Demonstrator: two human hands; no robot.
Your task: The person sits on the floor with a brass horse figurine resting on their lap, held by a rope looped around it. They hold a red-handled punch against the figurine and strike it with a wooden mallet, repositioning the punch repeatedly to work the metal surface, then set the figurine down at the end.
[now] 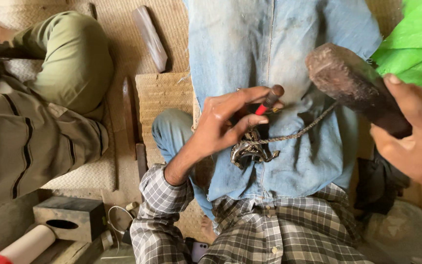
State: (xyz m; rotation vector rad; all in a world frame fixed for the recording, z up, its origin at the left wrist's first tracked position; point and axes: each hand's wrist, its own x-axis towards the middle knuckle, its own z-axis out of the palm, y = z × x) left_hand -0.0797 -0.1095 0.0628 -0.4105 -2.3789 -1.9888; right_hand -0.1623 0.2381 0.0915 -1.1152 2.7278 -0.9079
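My left hand [228,122] pinches a small chisel-like tool [269,100] with a dark wooden top and a red band, held over a shiny curved metal piece [250,151] on my lap. A twisted cord [301,132] runs from the metal piece toward the right. My right hand [413,132] grips a thick dark wooden mallet [350,83], raised to the right of the tool. A faded blue cloth [279,49] covers my lap, and my checked sleeves [162,215] show at the bottom.
Another person in olive trousers [59,63] sits at the left on a woven mat [162,93]. A wooden bar [150,36] lies above it. A dark block with an oval hole [69,217] and a white roll [25,244] are bottom left. Green sheet [418,39] top right.
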